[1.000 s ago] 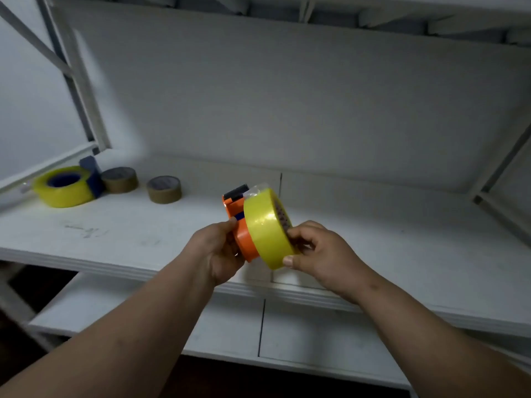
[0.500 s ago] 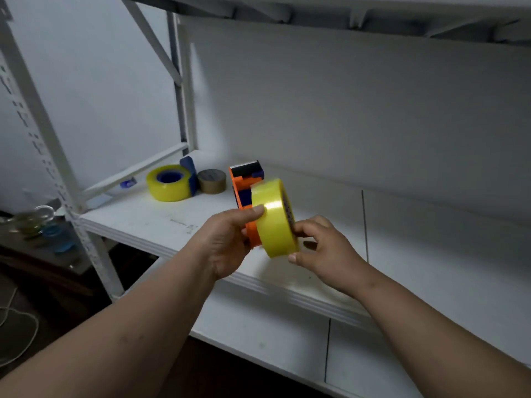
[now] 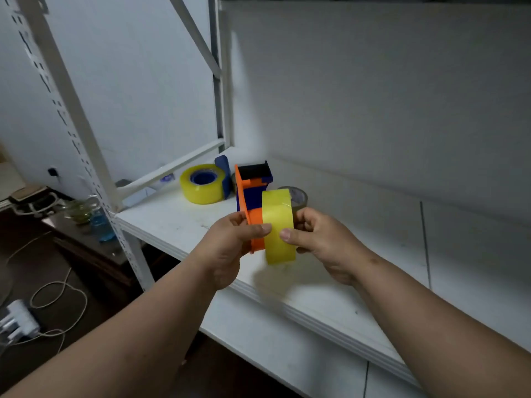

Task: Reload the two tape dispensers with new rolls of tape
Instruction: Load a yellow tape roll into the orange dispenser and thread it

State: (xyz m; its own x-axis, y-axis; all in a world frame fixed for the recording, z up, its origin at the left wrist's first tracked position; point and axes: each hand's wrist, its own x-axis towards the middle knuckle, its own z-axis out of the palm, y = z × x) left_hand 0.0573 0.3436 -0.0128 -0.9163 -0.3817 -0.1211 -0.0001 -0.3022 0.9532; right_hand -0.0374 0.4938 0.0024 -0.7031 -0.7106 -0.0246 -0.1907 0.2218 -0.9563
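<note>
An orange and blue tape dispenser [image 3: 250,196] is held upright above the white shelf [image 3: 373,288], with a yellow tape roll [image 3: 279,228] against its right side. My left hand [image 3: 230,248] grips the dispenser's orange body, thumb touching the roll. My right hand [image 3: 319,242] pinches the roll from the right. Farther back on the shelf lies a second blue dispenser [image 3: 222,175] loaded with a yellow roll [image 3: 201,186]. A brown empty tape core [image 3: 298,196] shows behind the held roll.
The shelf's white perforated upright [image 3: 71,110] stands at the left, with a diagonal brace behind. Left of the shelf a low dark table [image 3: 86,234] carries glass jars. Cables and a power strip [image 3: 17,320] lie on the floor. A lower shelf board [image 3: 287,354] sits below.
The view has swung left, so the shelf post and floor now show. My hands have turned the dispenser and roll, and my right thumb now presses on the roll's face.
</note>
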